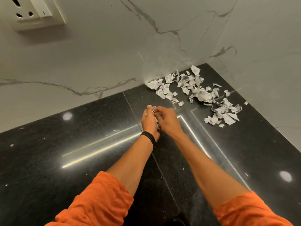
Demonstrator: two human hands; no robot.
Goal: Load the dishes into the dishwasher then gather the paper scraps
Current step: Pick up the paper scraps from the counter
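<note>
Where the hands meet: above the black polished surface, a little short of the corner where the two walls join, with both forearms stretched forward and converging.
Left hand: the left hand stands on edge with its palm turned toward the other hand, fingers curled round a wad of scraps. White paper shows above its fingertips and again low down by the heel of the palm.
Right hand: the right hand lies against the left one, knuckles up, its fingers bent and their tips pinching into the same wad. How much paper sits between the palms cannot be told.
Paper scraps: the loose paper scraps lie on the surface beyond and to the right of the hands, apart from them. They are torn, crumpled white bits with grey print, strewn in a band from the foot of the back wall out along the right-hand wall. The nearest bits lie just past the right hand's fingers.
Surface: speckled black stone with thin seams and bright streaks of reflected light.
Walls: pale marble wall with grey veins behind and to the right.
Socket: a white wall socket sits high on the back wall at far left.
Arms: a black wristband circles the left wrist. Orange sleeves are pushed up on both forearms.
</note>
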